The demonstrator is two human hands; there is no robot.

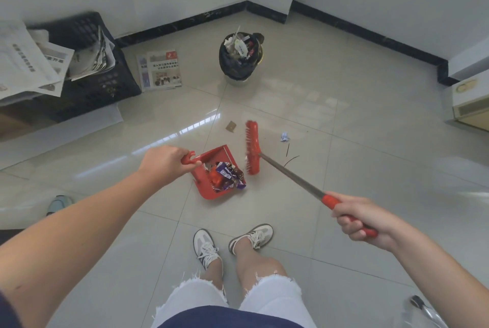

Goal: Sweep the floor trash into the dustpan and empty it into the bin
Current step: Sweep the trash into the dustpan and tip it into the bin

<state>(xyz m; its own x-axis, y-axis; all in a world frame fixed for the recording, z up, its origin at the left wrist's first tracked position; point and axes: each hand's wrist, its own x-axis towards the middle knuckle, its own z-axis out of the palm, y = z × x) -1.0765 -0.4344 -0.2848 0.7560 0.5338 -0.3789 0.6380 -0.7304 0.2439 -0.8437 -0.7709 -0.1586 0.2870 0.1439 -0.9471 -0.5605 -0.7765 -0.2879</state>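
Note:
My left hand (165, 161) grips the handle of a red dustpan (209, 192) that stands on the tiled floor, with crumpled purple and red wrappers (227, 175) inside it. My right hand (362, 222) grips the red end of a broom handle. The broom's red head (252, 146) is blurred, just right of the dustpan. On the floor beyond lie a small brown scrap (231, 126), a crumpled white paper bit (284, 137) and thin dark sticks (289, 155). A bin (239, 59) lined with a black bag and full of rubbish stands further back.
A black crate (87, 71) stuffed with newspapers sits at the left, with a folded newspaper (162, 70) on the floor beside it. A beige appliance (471, 100) is at the right edge. My feet in white sneakers (230, 243) stand below the dustpan. Walls with a dark baseboard close off the corner.

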